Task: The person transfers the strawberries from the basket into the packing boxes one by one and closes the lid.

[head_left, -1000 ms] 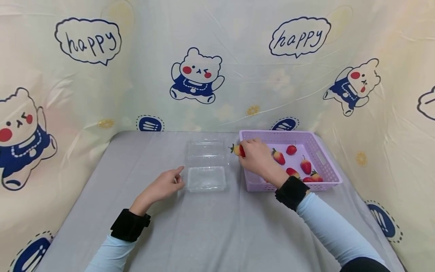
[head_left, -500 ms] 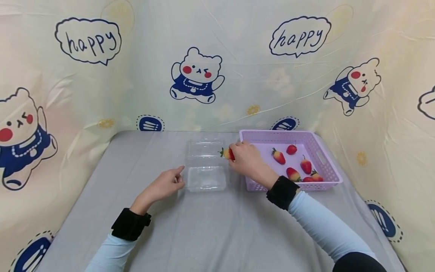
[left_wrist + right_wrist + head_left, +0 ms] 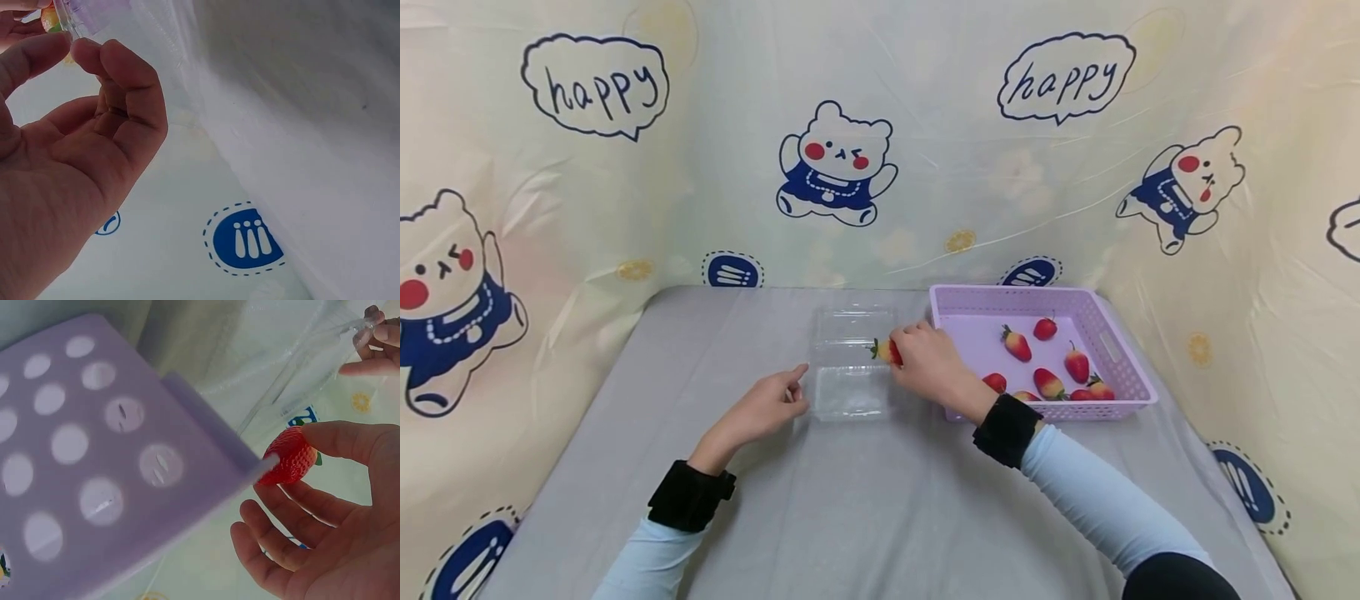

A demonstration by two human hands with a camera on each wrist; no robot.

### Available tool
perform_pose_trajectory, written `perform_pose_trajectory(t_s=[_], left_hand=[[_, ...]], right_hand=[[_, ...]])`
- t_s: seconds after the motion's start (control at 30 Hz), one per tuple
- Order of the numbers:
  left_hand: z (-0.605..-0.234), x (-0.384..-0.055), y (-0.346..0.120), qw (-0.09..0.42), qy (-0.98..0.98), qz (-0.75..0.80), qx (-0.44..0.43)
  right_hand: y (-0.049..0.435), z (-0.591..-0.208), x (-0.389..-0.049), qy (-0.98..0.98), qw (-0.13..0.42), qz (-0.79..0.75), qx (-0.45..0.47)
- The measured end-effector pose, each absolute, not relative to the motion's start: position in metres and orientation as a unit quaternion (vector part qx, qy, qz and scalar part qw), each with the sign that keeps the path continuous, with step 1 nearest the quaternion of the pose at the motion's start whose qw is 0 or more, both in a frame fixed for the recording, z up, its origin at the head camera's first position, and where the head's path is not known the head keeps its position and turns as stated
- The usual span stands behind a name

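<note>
My right hand (image 3: pixel 931 362) pinches a strawberry (image 3: pixel 885 351), red with a pale yellow end and green leaves, between thumb and fingers. It is held over the right side of a clear plastic clamshell box (image 3: pixel 856 396), near the fold between lid and base. The right wrist view shows the strawberry's red, seeded side (image 3: pixel 290 456). At the box's left edge my left hand (image 3: pixel 765 408) pinches the rim; in the left wrist view the clear edge (image 3: pixel 64 15) meets the thumb and fingertips. The box lies with its lid folded back.
A purple perforated basket (image 3: pixel 1015 291) stands right of the box, with several strawberries (image 3: pixel 1048 384) scattered inside. Its side wall (image 3: pixel 125 469) is close beside my right hand. A grey cloth (image 3: pixel 850 517) covers the table, and a printed curtain (image 3: pixel 940 167) hangs behind.
My right hand has carried the strawberry leftward and toward me, from the basket's left rim to over the clear box. My left hand has stayed at the box's edge.
</note>
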State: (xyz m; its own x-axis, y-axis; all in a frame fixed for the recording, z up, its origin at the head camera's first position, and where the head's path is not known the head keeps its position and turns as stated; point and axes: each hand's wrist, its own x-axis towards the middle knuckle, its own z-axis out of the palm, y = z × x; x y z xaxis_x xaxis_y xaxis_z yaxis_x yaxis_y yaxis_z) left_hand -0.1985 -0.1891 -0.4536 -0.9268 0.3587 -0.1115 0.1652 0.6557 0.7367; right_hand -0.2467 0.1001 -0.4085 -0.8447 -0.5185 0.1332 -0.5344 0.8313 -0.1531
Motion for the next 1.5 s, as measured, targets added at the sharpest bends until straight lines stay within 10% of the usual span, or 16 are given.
perform_pose_trajectory(t_s=[1.5], left_hand=[[-0.454, -0.201, -0.190, 0.131, 0.894, 0.403, 0.147]], right_hand=[[0.055, -0.449, -0.253, -0.946, 0.011, 0.094, 0.311]])
